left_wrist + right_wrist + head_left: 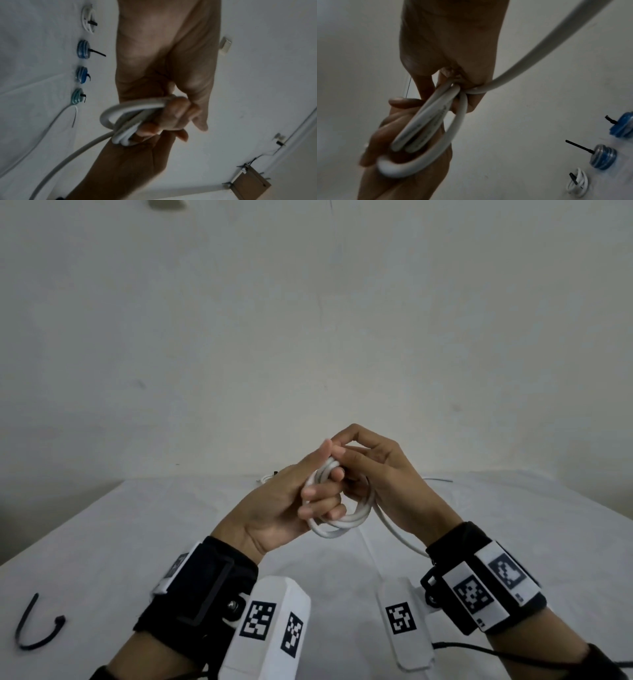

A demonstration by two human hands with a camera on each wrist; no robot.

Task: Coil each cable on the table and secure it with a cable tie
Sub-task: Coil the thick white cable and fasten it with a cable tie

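A loose black cable tie [36, 626] lies near the front left edge of the desk [137, 542]. Above the desk's middle, the left hand [274, 508] has its grip curled round the loops of a white cable [342, 522], while the right hand [383, 474] pinches the same coil, its free length trailing under the right wrist. Farther back lie coils already tied: one white coil [88, 19] and three bluish coils [83, 49].

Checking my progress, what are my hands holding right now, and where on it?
Both hold the white cable: left hand grips the coiled loops, right hand pinches their top.
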